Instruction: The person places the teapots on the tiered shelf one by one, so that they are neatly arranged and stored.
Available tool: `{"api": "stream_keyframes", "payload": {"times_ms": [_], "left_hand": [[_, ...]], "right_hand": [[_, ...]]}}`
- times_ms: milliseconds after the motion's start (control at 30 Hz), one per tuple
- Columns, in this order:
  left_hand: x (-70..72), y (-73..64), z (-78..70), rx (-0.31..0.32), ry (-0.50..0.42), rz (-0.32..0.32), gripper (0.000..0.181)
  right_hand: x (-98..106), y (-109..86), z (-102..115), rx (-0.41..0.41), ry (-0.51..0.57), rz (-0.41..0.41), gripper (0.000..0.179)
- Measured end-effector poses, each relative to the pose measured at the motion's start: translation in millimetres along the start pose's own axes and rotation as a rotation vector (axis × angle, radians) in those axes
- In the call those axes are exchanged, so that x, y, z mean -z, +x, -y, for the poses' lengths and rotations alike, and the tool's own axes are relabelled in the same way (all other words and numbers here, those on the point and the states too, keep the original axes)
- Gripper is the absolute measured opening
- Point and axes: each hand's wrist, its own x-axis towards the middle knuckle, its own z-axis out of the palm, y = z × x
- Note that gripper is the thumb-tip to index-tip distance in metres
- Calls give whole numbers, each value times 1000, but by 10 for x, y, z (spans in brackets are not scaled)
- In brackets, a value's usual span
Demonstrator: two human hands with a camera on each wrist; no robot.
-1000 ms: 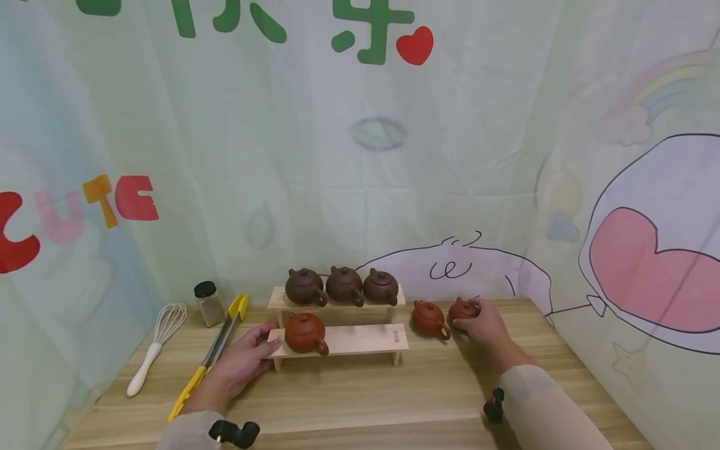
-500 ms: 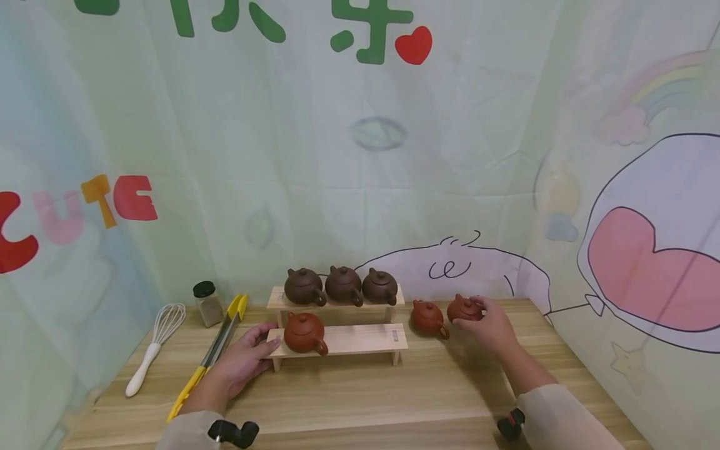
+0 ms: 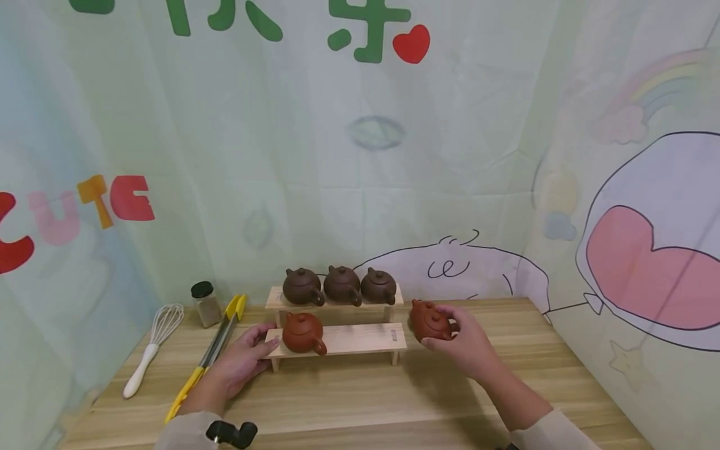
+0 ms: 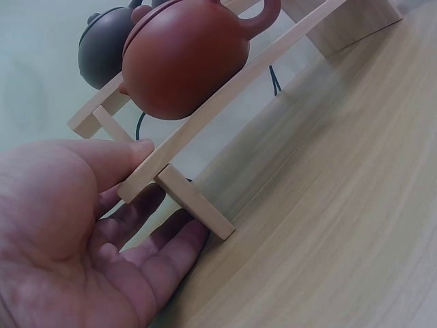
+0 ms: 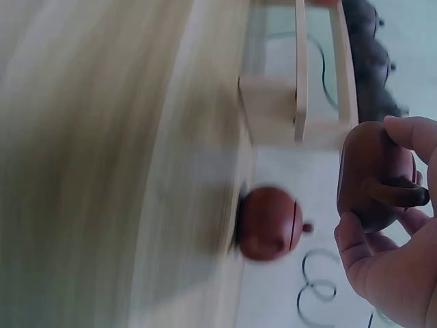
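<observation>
My right hand (image 3: 469,350) pinches a reddish-brown teapot (image 3: 434,326) between thumb and fingers, raised off the table. In the head view it overlaps a second reddish-brown teapot (image 3: 417,310), which stands on the table, as the right wrist view shows (image 5: 266,224). At the left end of a two-step wooden display stand (image 3: 362,339), my left hand (image 3: 244,357) grips the lower shelf, thumb on top and fingers underneath. Another reddish-brown teapot (image 3: 302,332) sits on that shelf's left part. Three dark brown teapots (image 3: 342,285) line the upper shelf.
Left of the stand lie yellow-ended tongs (image 3: 216,344) and a whisk (image 3: 152,350) with a white handle. A black-lidded jar (image 3: 207,305) stands behind them. Printed cloth (image 3: 315,156) hangs behind and beside the wooden table (image 3: 337,400).
My right hand has lifted the rightmost reddish-brown teapot and carried it left, in front of the other one on the table. My left hand keeps its grip on the stand.
</observation>
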Motion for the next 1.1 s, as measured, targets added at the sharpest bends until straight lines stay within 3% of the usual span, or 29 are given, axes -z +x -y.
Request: {"api": "stream_keyframes", "payload": {"times_ms": [367, 767, 1100], "left_hand": [[7, 4, 9, 3, 0, 5, 64], [5, -10, -3, 2, -2, 13, 64], [9, -7, -6, 4, 0, 10, 65]], "right_hand": [[-509, -110, 315, 67, 53, 88, 71], [-965, -8, 483, 111, 87, 201, 70], [-1293, 118, 625, 143, 40, 188, 68]]}}
